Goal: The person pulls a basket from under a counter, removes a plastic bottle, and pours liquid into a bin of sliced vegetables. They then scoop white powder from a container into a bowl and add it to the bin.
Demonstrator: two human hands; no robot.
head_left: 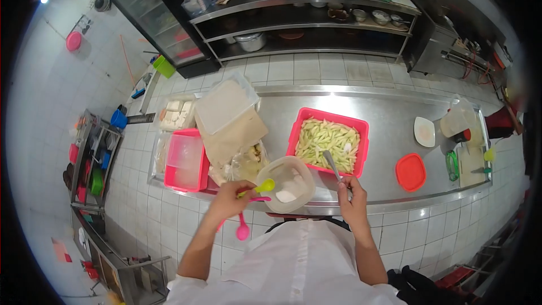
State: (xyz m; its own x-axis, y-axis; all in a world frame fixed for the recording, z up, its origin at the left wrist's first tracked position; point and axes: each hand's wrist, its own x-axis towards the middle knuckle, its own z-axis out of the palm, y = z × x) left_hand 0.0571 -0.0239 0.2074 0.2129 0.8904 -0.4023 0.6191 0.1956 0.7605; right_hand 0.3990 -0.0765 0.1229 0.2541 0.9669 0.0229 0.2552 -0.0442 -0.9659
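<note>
My left hand (230, 199) is closed on a set of measuring spoons, with a green spoon (265, 186) and a pink spoon (243, 231) sticking out. Just right of it stands a whitish tub (305, 176) with white powder (290, 190) inside. My right hand (353, 196) grips the handle of a metal spoon (329, 160), whose head lies over a pink tray (363, 134). Pale green cut pieces (324, 139) fill that tray, with a small white patch among them. A plastic bag (247, 165) sits behind my left hand.
A pink bin (186, 160), a lidded clear container (227, 104) and a box of white blocks (176, 114) stand at left. Rightward are a red lid (410, 172), a white dish (424, 131), a pitcher (456, 120) and a cutting board (472, 166). Steel shelves (305, 16) stand beyond the table.
</note>
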